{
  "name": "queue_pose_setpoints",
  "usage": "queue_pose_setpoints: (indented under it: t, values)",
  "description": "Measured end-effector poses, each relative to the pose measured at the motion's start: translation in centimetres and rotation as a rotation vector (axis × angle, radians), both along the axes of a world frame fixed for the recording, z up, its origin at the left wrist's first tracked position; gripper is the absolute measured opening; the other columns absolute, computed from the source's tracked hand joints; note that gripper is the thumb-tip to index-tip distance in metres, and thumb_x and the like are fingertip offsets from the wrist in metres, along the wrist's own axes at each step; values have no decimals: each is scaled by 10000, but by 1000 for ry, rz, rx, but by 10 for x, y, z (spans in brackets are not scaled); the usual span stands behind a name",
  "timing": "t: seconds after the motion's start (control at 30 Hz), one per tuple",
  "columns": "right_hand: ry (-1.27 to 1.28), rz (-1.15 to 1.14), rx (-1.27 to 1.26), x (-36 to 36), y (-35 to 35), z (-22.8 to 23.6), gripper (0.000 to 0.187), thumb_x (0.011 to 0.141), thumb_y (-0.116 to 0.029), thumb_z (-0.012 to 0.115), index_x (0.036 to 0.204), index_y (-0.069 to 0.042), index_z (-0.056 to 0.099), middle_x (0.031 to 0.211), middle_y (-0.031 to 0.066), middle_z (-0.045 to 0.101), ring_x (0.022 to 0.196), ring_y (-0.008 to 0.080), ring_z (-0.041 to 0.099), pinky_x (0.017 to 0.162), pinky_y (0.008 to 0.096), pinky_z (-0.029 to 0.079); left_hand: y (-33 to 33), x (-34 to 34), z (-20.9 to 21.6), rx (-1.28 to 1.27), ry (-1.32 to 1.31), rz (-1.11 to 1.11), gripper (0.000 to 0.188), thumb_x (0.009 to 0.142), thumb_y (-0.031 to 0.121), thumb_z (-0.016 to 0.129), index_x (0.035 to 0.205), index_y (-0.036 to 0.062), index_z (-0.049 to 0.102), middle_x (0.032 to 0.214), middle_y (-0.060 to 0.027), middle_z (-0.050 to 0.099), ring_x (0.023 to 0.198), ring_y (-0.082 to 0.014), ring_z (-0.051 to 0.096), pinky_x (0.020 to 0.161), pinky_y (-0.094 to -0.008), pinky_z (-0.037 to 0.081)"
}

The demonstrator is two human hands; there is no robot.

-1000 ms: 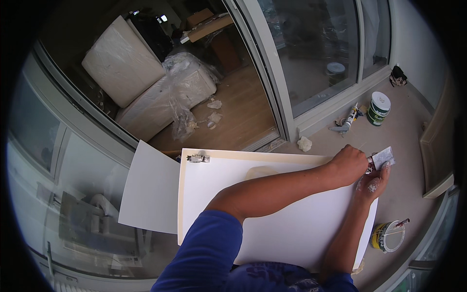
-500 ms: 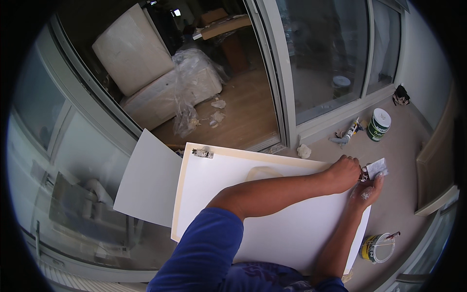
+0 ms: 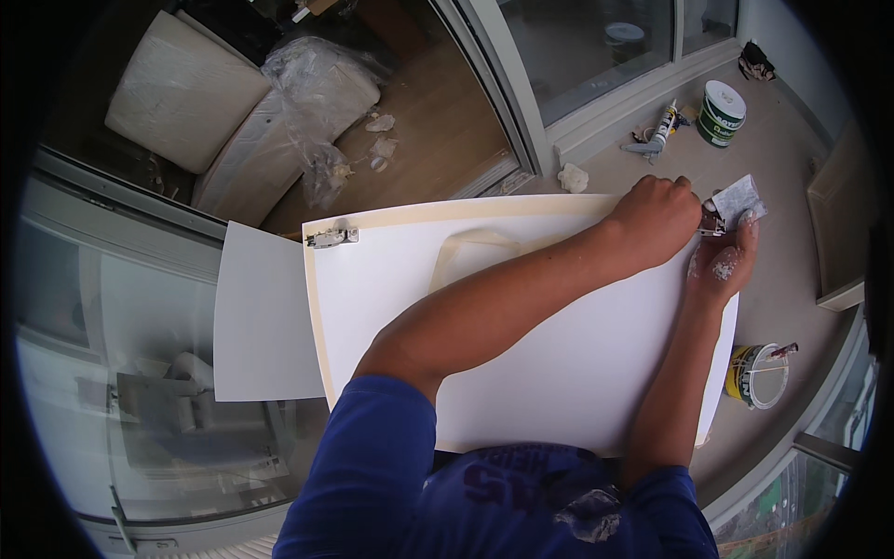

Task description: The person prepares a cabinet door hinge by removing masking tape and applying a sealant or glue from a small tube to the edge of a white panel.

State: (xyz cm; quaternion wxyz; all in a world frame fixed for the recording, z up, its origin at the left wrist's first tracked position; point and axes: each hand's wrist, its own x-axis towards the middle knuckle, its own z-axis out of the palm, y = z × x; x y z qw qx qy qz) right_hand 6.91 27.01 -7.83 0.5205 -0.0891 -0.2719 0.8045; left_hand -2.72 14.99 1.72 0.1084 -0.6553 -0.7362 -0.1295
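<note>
A white cabinet door (image 3: pixel 549 373) with tan masking tape along its edges lies flat in front of me, a metal hinge (image 3: pixel 332 238) at its far left corner. At the far right corner my left hand (image 3: pixel 659 222) is closed in a fist beside a second metal hinge (image 3: pixel 712 222); whatever its fingers hold is hidden. My right hand (image 3: pixel 728 261), flecked with white, is just right of that hinge. Its thumb presses against a pale grey, folded sheet (image 3: pixel 738 197), perhaps sandpaper. Whether the second hinge is fixed to the door, I cannot tell.
A green-and-white bucket (image 3: pixel 723 114), a sealant tube (image 3: pixel 667 126) and a crumpled white lump (image 3: pixel 574 177) are on the floor beyond. At right stand a yellow-banded paint can (image 3: pixel 756 375) and a wooden frame (image 3: pixel 838 228). Another white panel (image 3: pixel 265 321) lies left, near glass doors.
The view has tilted, so the door and floor things sit higher in the picture. Both hands stay at the door's far right corner, by the hinge and the grey sheet.
</note>
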Motion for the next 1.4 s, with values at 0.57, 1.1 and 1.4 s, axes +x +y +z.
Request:
queue_pose_setpoints:
  t: [0.57,1.1,1.4]
  values:
    - [7,-93,-73,-14,-10,25,316,1074,-185,435,1289,25,533,1154,166,668,1042,303,677,914,472,558,8,-28,-3,13,-426,121,216,908,13,670,1122,-5,687,1038,-180,664,907,-379,661,828,-429,528]
    - [29,-184,-52,-20,-17,30,348,1085,-189,429,1330,45,511,1156,154,634,1000,277,666,865,462,583,-20,-40,22,-115,-358,97,161,901,-5,701,1052,-22,754,991,-152,660,872,-339,662,808,-427,519]
    - [17,-174,-76,-20,-15,29,338,1084,-195,454,1314,37,541,1138,136,656,972,246,678,849,432,592,-16,-27,15,-84,-104,46,62,893,54,729,919,0,748,938,-108,664,860,-320,680,790,-422,545]
